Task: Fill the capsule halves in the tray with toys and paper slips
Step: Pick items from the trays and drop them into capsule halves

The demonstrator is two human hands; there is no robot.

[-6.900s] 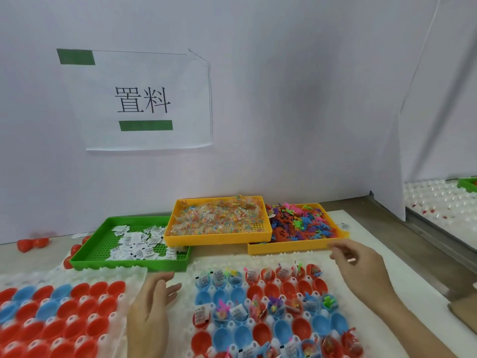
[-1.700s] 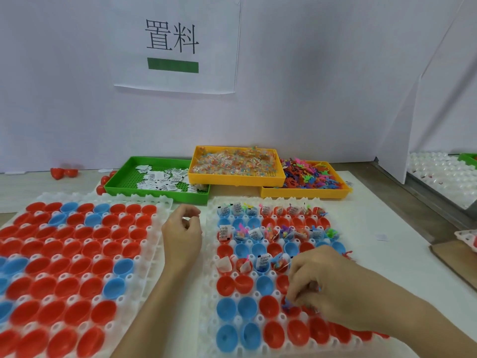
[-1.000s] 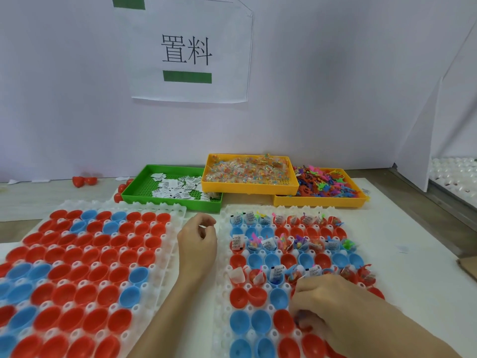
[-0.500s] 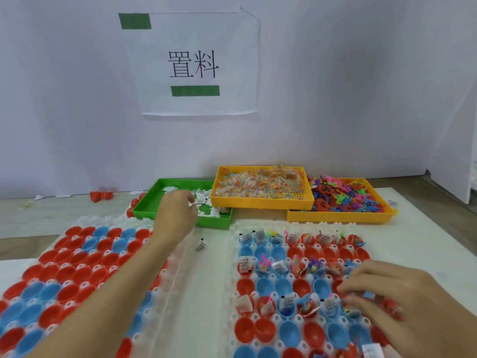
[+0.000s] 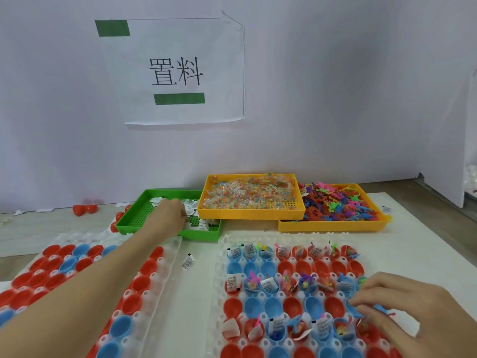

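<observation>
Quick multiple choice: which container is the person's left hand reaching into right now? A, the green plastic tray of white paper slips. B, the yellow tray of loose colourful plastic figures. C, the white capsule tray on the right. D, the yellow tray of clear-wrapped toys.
A: the left hand is over the green plastic tray, its fingers down among the white paper slips.

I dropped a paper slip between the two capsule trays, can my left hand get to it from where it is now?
Probably yes. The loose slip lies on bare table, nothing over it, just beside the left forearm. The left hand is over the green tray and would only need pulling back.
</observation>
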